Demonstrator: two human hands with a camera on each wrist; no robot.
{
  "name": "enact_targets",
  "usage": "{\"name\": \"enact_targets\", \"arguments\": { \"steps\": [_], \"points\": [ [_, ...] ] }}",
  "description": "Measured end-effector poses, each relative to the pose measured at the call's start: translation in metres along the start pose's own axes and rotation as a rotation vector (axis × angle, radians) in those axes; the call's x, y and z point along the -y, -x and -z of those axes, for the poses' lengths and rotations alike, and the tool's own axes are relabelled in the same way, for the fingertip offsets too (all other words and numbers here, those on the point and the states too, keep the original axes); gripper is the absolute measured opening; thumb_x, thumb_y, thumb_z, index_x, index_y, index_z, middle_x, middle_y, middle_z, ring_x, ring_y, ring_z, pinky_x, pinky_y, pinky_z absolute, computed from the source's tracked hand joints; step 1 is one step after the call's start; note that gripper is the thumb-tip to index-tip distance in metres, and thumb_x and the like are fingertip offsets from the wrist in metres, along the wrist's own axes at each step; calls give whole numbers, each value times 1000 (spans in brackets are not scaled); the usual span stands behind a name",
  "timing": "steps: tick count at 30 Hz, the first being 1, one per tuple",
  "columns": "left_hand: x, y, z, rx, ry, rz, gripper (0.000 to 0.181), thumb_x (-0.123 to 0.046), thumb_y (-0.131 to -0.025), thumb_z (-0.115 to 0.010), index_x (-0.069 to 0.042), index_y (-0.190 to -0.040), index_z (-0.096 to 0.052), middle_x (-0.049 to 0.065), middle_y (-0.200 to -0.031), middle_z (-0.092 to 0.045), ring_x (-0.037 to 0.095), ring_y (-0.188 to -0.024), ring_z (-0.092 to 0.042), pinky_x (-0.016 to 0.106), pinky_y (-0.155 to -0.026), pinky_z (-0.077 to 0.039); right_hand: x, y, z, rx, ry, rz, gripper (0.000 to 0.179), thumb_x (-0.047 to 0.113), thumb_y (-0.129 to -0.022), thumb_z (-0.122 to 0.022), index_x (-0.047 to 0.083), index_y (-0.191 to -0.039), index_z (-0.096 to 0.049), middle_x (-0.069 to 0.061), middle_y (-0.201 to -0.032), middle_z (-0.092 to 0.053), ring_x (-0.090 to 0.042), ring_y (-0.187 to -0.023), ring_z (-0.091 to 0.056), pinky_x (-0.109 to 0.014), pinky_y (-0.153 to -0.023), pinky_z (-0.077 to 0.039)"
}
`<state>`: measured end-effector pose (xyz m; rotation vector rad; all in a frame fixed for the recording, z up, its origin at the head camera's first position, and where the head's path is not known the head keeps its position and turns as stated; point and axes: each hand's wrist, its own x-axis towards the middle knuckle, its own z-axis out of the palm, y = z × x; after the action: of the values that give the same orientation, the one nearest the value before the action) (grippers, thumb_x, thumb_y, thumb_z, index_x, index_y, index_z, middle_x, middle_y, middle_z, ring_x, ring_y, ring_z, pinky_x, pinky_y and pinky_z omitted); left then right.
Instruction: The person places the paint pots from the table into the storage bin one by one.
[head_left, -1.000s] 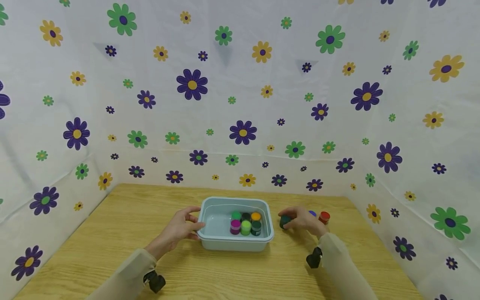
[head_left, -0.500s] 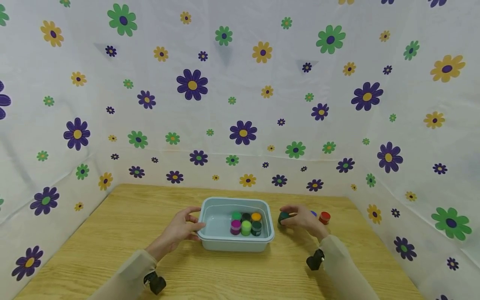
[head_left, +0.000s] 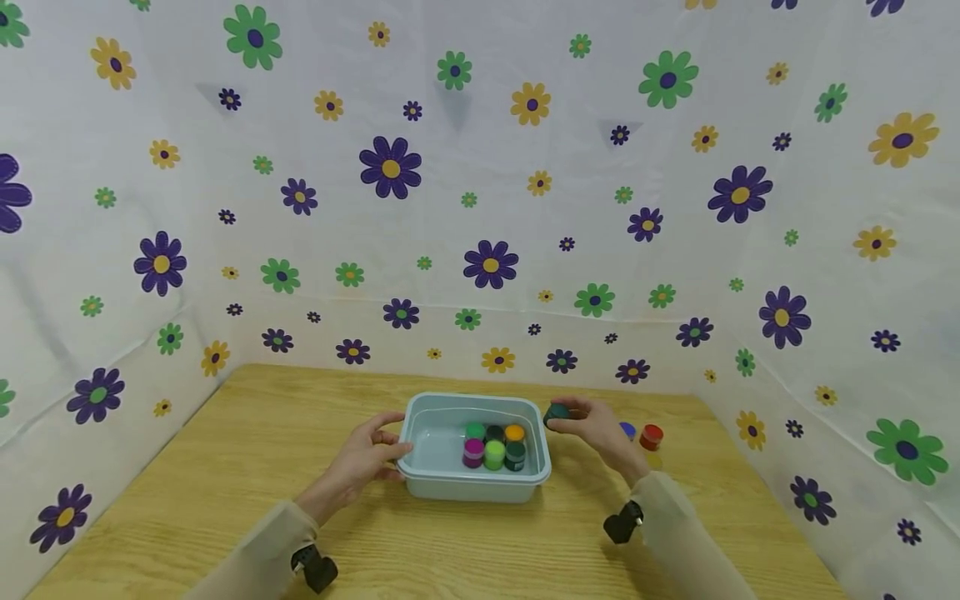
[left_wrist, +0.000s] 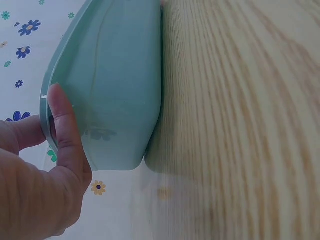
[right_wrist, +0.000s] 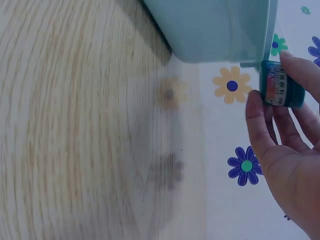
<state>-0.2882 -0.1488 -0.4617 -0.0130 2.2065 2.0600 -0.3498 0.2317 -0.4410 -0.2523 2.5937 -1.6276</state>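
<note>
A pale blue plastic tub (head_left: 480,490) stands on the table in the head view. My left hand (head_left: 356,462) pinches its left rim; in the left wrist view the thumb and fingers lie on opposite sides of that rim (left_wrist: 46,95). Between the thumb and fingers of my right hand (head_left: 603,433) is a small dark teal paint jar (head_left: 557,412), raised at the tub's right rim. The right wrist view shows a barcode label on this jar (right_wrist: 280,85). Several paint jars stand grouped inside the tub, among them a magenta one (head_left: 473,452), a light green one (head_left: 494,455) and an orange one (head_left: 515,434).
Right of the tub, a red jar (head_left: 651,437) and a blue jar (head_left: 627,430) stand on the wooden table (head_left: 450,550). Something yellow (head_left: 654,460) shows beside my right wrist. A flower-printed white sheet (head_left: 442,225) encloses the back and sides.
My right hand has lifted the dark teal jar off the table and carried it left to the tub's right rim. My left hand has kept its hold on the tub.
</note>
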Motion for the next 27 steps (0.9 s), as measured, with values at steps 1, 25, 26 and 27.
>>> {"name": "enact_targets", "arguments": {
  "steps": [1, 25, 26, 27],
  "points": [
    [0, 0, 0, -1, -2, 1, 57, -6, -90, -69, -11, -142, -47, 16, -105, -54, 21, -75, -64, 37, -62, -61, 2, 0, -1, -7, -7, -1, 55, 26, -86, -77, 4, -133, -58, -15, -126, -62, -23, -108, -60, -49, -105, -47],
    [-4, 2, 0, 0, -12, -18, 57, -7, -90, -69, -9, -142, -46, 17, -107, -56, 21, -73, -65, 39, -62, -61, 50, -4, -48, 152, -36, 109, 43, 23, -83, -80, 10, -122, -67, -7, -116, -69, -19, -101, -62, -34, -93, -55],
    [-4, 2, 0, 1, -14, -17, 57, -7, -90, -69, -9, -142, -46, 17, -107, -56, 21, -73, -64, 38, -62, -61, 52, -4, -51, 159, -36, 102, 43, 23, -82, -80, 10, -122, -67, -7, -115, -69, -19, -100, -62, -35, -93, -55],
    [-4, 2, -1, 0, -13, -14, 57, -6, -90, -69, -9, -142, -46, 17, -107, -56, 21, -73, -64, 38, -61, -61, 53, -5, -54, 166, -35, 96, 43, 23, -82, -80, 11, -121, -68, -7, -114, -69, -20, -100, -62, -36, -92, -55]
  ]
}}
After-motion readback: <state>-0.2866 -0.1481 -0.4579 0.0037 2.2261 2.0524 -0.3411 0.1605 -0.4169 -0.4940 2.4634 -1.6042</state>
